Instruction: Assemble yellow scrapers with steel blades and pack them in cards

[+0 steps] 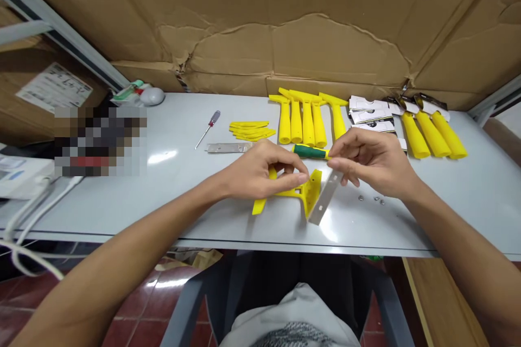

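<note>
My left hand [264, 171] is closed around a yellow plastic scraper handle [313, 190], whose wide head points to the right. Between the thumb and fingers of my right hand [372, 162] is a flat metal blade [325, 200] with slots in it. The blade slants down alongside the scraper head; whether they touch I cannot tell. Just behind my hands lies a green and yellow screwdriver [311, 152], its right end hidden by my right fingers. A few small screws [376, 199] rest on the table below my right hand.
More metal blades [228, 148] and thin yellow strips [250, 131] lie behind my left hand, near a small screwdriver [208, 129]. Several yellow scraper handles [307, 116] stand farther back. At right are packaged yellow handles [433, 135] and printed cards [370, 108]. White cables [44, 209] hang at left.
</note>
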The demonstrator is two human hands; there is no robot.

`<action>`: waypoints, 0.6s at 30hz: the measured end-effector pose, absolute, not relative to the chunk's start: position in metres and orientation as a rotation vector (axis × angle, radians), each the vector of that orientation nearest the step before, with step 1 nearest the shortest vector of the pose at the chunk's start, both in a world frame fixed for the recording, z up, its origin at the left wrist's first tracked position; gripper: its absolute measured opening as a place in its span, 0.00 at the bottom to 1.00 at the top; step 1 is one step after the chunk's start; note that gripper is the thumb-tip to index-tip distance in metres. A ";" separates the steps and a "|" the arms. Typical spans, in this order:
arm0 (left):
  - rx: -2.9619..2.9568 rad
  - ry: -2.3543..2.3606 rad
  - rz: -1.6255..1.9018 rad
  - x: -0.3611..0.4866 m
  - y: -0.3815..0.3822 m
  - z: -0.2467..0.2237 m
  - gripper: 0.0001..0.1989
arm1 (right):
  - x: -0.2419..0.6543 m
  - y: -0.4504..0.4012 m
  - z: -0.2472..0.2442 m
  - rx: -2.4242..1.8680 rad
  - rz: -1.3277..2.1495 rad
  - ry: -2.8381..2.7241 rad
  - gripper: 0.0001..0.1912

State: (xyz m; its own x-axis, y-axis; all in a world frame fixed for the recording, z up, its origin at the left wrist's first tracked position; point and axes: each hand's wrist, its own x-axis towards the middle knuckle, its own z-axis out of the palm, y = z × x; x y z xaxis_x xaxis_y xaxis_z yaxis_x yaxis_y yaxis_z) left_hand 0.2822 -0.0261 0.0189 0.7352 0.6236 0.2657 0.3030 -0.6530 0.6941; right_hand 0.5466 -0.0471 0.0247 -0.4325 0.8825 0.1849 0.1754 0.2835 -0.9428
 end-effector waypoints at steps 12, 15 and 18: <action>1.958 0.645 0.783 0.294 -0.041 0.020 0.11 | 0.530 -0.057 0.021 -0.646 1.362 -1.477 0.15; 1.963 0.635 0.869 0.293 -0.040 0.017 0.11 | 0.526 -0.059 0.017 -0.585 1.491 -1.486 0.06; 2.009 0.613 0.887 0.292 -0.041 0.016 0.10 | 0.523 -0.060 0.013 -0.543 1.537 -1.468 0.04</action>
